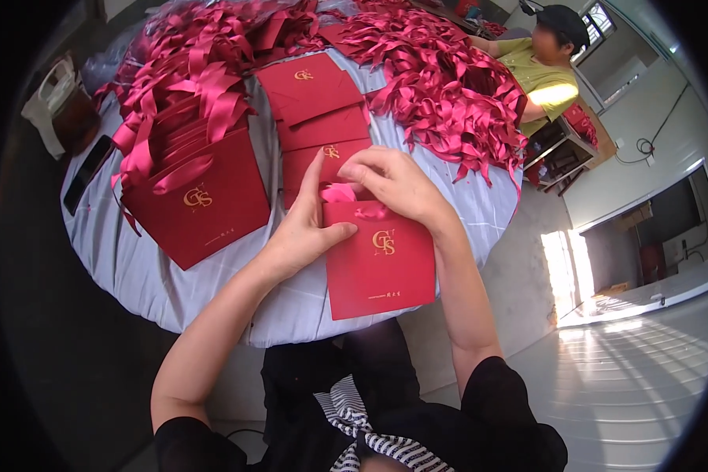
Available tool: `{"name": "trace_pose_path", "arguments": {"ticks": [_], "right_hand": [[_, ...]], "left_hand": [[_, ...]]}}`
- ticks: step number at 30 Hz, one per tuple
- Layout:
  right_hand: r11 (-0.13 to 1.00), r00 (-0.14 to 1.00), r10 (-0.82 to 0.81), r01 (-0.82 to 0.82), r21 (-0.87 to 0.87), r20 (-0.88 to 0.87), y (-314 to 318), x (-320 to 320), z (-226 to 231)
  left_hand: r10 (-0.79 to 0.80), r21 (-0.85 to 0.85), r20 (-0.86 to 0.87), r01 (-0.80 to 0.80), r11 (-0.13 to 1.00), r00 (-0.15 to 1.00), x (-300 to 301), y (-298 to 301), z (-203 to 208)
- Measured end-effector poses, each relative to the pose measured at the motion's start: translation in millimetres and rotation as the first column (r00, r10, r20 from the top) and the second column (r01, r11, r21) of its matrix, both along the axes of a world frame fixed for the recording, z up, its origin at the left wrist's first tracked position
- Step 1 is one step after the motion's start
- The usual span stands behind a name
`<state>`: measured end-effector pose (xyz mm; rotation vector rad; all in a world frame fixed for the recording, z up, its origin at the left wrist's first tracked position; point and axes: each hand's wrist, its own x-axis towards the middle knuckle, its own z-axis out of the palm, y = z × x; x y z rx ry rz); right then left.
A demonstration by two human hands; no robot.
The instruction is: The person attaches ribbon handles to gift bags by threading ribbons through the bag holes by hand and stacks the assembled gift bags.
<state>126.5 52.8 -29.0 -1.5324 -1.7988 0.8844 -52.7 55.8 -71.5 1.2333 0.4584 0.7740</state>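
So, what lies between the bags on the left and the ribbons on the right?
Flat, overlapping red bags lie there, with strips of pale cloth beside them, as the head view shows.

Sunlit floor point(613, 401), pale wall point(637, 189), seemingly a barred window point(602, 25).

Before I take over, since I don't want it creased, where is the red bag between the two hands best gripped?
Probably pinch the red bag by its bottom edge, from the person's side: that edge faces the body, corners uncovered, while the left hand and right hand crowd the ribboned top.
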Motion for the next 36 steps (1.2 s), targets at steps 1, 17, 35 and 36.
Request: {"name": "trace_pose_path", "arguments": {"ticks": [1,17,35,36], "right_hand": [[1.000,1.000,0.009,-0.009,-0.007,0.003,0,0,-2],[0.984,0.945,-0.034,-0.026,-0.177,-0.324,4,-1,-8],[0.982,0.986,-0.161,0.155,0.110,0.051,0,-6,-19],[0.971,0.963,-0.235,0.228,0.068,0.133,-2,-6,-16]], "left_hand": [[-0.023,-0.018,0.023,0.024,1.000,0.999,0,1,-1],[-0.003,0.046,0.074,0.000,0.999,0.997,9,3,-16],[0.010,0.029,0.023,-0.011,1.000,1.000,11,-2,-12],[0.009,0.035,0.023,-0.010,0.999,1.000,9,-3,-10]]}}
